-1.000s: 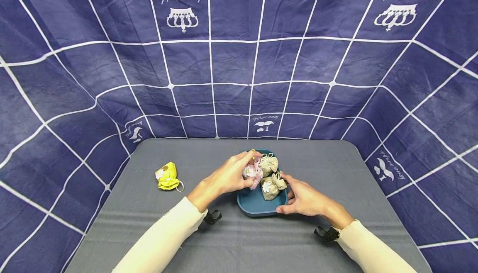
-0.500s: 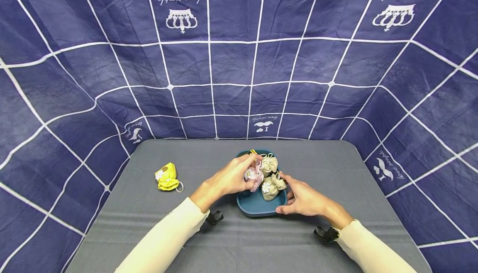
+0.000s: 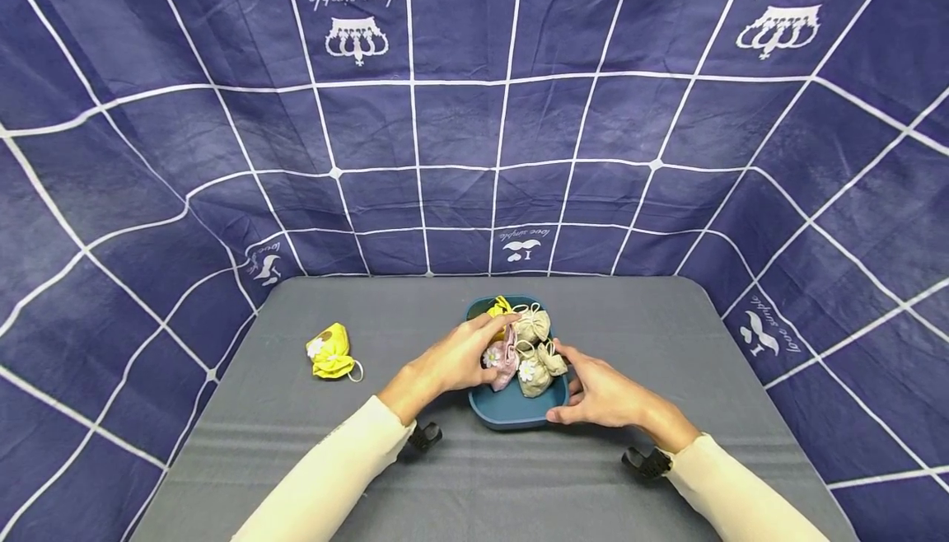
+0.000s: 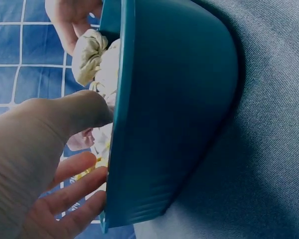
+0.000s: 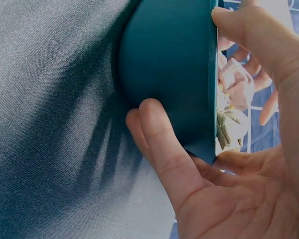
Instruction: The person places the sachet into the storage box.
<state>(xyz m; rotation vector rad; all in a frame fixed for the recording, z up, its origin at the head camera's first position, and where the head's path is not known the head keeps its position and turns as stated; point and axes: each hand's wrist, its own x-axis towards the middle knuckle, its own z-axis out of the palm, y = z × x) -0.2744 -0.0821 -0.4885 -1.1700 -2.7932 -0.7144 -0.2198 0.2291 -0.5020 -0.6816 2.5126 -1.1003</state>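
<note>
A deep blue plastic box point(image 3: 511, 412) with rounded corners holds several small drawstring pouches. Over its left rim reaches my left hand point(image 3: 455, 357), thumb and fingers apart on either side of a pink pouch point(image 3: 502, 367) that bears a white flower. In the left wrist view those fingers point(image 4: 77, 199) look loose at the rim. My right hand point(image 3: 608, 394) holds the box's right side, its thumb point(image 5: 234, 22) on the rim and fingers against the outer wall. Beside the pink pouch lie a khaki pouch with a flower point(image 3: 532, 379), another khaki pouch point(image 3: 530, 326) and a yellow pouch point(image 3: 501, 306).
A second yellow pouch point(image 3: 331, 352) with a white flower and a cord loop lies on the grey cloth-covered table point(image 3: 415, 303), left of the box. Blue cloth walls point(image 3: 460, 130) with white grid lines enclose the back and sides.
The pink pouch has come down toward the near part of the box, and the left hand's fingers have loosened around it. More of the yellow pouch behind shows. The right hand stays on the box.
</note>
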